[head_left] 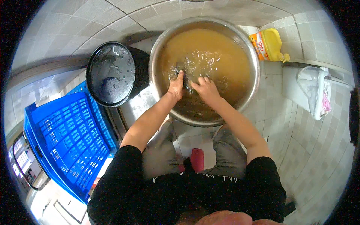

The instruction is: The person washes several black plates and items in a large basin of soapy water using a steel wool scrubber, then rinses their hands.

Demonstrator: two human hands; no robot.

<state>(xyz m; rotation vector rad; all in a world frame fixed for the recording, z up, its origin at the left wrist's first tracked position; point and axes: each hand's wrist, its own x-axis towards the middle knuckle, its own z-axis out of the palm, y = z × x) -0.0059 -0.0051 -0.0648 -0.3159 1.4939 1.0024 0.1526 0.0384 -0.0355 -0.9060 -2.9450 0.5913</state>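
A wide steel basin [257, 77] of cloudy brown water [225, 45] stands in front of me. My left hand [176, 85] reaches into it at the near left, its thumb side up. It grips something dark, mostly under the water, whose kind I cannot make out. My right hand [205, 89] is just to the right, fingers curled down into the water. What it holds, if anything, is hidden. The water ripples and splashes between and beyond the two hands.
Left of the basin stands a stack of round black trays [112, 73], the top one wet. A blue plastic basket [71, 135] leans farther left. A yellow bottle [272, 43] lies at the far right by the tiled wall, near a white bin [318, 92] with a plastic liner.
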